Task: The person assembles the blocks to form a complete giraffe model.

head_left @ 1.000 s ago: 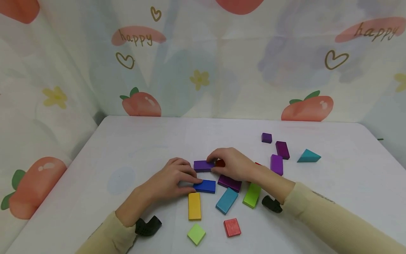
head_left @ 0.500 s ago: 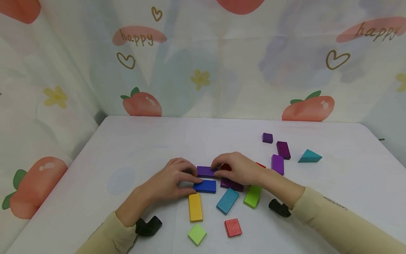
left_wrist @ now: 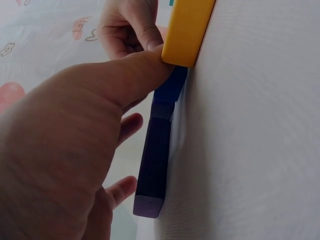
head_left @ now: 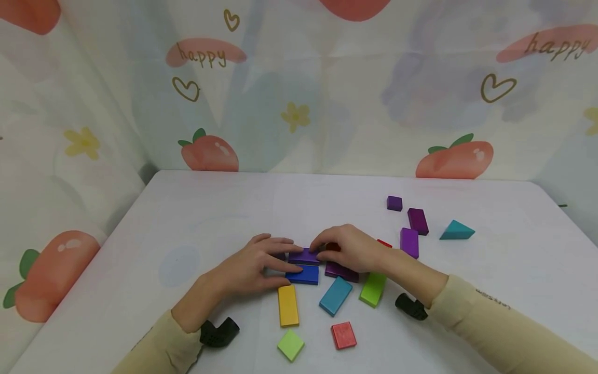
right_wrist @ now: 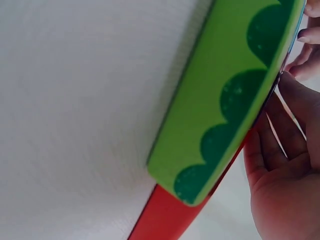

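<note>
Our right hand (head_left: 352,246) pinches the purple block (head_left: 303,256) on the white table (head_left: 224,202).
Our left hand (head_left: 249,262), fingers spread, touches it and the blue block (head_left: 304,276) just beside it; nearer us lies the yellow block (head_left: 288,306).

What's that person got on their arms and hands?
The left hand and right hand have no gloves. The left sleeve and right sleeve are beige, the right with small, unreadable dark lettering. A bent black gadget shows near the left sleeve's end, a second gadget by the right's.
</note>
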The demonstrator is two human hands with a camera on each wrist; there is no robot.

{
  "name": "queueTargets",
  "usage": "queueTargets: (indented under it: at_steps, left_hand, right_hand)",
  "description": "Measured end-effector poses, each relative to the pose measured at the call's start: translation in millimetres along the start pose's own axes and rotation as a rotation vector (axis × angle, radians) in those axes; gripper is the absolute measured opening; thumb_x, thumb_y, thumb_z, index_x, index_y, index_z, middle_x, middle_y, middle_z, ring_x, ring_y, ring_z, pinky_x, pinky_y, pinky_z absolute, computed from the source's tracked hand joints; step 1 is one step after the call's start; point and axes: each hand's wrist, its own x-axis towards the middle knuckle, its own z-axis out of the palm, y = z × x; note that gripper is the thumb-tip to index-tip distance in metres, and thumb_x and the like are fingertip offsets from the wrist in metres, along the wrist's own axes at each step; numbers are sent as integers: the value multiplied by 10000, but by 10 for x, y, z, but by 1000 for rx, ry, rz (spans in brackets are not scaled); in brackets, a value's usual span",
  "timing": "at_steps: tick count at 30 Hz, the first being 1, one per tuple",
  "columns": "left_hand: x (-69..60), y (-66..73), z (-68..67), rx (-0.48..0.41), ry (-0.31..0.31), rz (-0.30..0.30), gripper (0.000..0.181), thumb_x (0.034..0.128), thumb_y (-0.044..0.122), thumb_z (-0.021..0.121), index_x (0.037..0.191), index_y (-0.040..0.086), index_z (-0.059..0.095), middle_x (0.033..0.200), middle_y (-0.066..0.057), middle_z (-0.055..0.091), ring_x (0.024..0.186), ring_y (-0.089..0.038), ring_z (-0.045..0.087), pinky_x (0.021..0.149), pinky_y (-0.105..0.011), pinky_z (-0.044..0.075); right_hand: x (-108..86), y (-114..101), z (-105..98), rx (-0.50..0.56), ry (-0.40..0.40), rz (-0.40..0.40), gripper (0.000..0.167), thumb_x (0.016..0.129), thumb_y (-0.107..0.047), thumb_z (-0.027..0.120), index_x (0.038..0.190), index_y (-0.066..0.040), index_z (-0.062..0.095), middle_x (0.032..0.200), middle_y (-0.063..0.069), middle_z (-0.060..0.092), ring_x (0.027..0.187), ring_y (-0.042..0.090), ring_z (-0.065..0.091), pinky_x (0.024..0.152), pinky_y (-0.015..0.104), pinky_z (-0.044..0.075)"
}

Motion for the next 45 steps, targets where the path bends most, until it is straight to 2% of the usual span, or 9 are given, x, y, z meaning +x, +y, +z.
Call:
queueTargets:
  at_steps: [11, 17, 22, 27, 31, 38, 45]
  left_hand:
    - [8, 7, 12, 2, -19, 11, 331, 950, 283, 735, 1279, 249, 730, 1437, 81, 567, 1424, -160, 397, 1180, -561, 220]
    - [8, 29, 11, 5, -42, -16, 335, 957, 290, 725, 1291, 260, 722, 1431, 89, 571, 1412, -149, 413, 1184, -548, 223]
    - [6, 44, 7, 9, -49, -30, 332, 960, 287, 721, 1290, 256, 723, 1419, 81, 584, 1392, -156, 437, 1182, -539, 238]
    - [5, 55, 4, 6, -51, -36, 333, 961, 282, 719, 1293, 255, 722, 1413, 77, 589, 1384, -159, 444, 1184, -524, 245]
    - [8, 64, 5, 7, -51, -34, 334, 961, 279, 720, 1293, 250, 721, 1411, 74, 591, 1381, -168, 447, 1184, -506, 256]
    - [8, 81, 10, 20, -37, -38, 323, 953, 269, 731, 1274, 234, 734, 1404, 76, 596, 1371, -182, 457, 1162, -473, 318]
    - [10, 90, 8, 30, -27, -37, 321, 950, 262, 736, 1268, 225, 737, 1394, 68, 605, 1358, -185, 471, 1145, -450, 353]
  right_hand:
    - [-35, -18, -6, 6, 3, -5, 189, 990, -120, 664, 1162, -116, 744, 1120, -38, 715, 1062, 171, 649, 957, 385, 534]
    - [-94, -19, -108, 24, 74, 12, 194, 982, -110, 670, 1163, -111, 740, 1093, -46, 716, 1012, 169, 645, 925, 395, 552]
    - [-163, 6, -204, 3, 137, 31, 208, 972, -105, 684, 1173, -92, 736, 1124, -15, 720, 1091, 244, 645, 951, 477, 537]
    - [-245, 42, -256, -8, 161, -6, 198, 950, -71, 706, 1145, -67, 741, 1112, 8, 725, 1096, 259, 657, 944, 499, 537]
    - [-327, 23, -283, -27, 129, -23, 179, 934, -84, 730, 1111, -101, 752, 1101, -8, 722, 1079, 234, 660, 926, 470, 551]
    - [-503, -7, -264, -81, -5, 45, 215, 929, -182, 750, 1144, -186, 749, 1150, -67, 681, 1086, 193, 633, 898, 381, 564]
    - [-581, 2, -207, -135, -64, 60, 298, 902, -195, 781, 1194, -188, 722, 1160, -82, 671, 1000, 119, 606, 855, 315, 557]
